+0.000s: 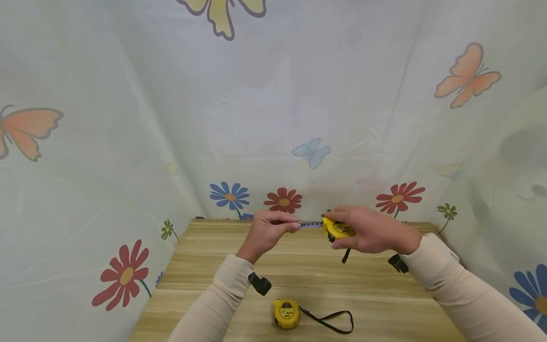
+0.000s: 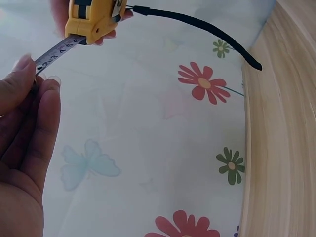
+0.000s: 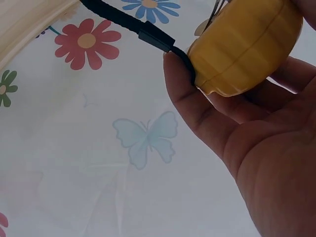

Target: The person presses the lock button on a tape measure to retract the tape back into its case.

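A yellow tape measure [image 1: 337, 229] is held up over the back of the table, its case gripped by my right hand [image 1: 372, 230]. A short length of blade [image 1: 312, 224] sticks out of it to the left. My left hand [image 1: 269, 232] pinches the blade's end between thumb and fingertips. In the left wrist view low numbers show on the blade [image 2: 59, 53], and a black wrist strap [image 2: 197, 23] hangs from the case. The right wrist view shows the rounded yellow case [image 3: 247, 49] against my fingers. A second yellow tape measure [image 1: 286, 314] lies on the table near the front.
The wooden table [image 1: 205, 275] has light and dark grain. A black strap [image 1: 331, 320] trails right from the second tape measure. A pale curtain [image 1: 273, 95] printed with flowers and butterflies surrounds the table at the back and both sides.
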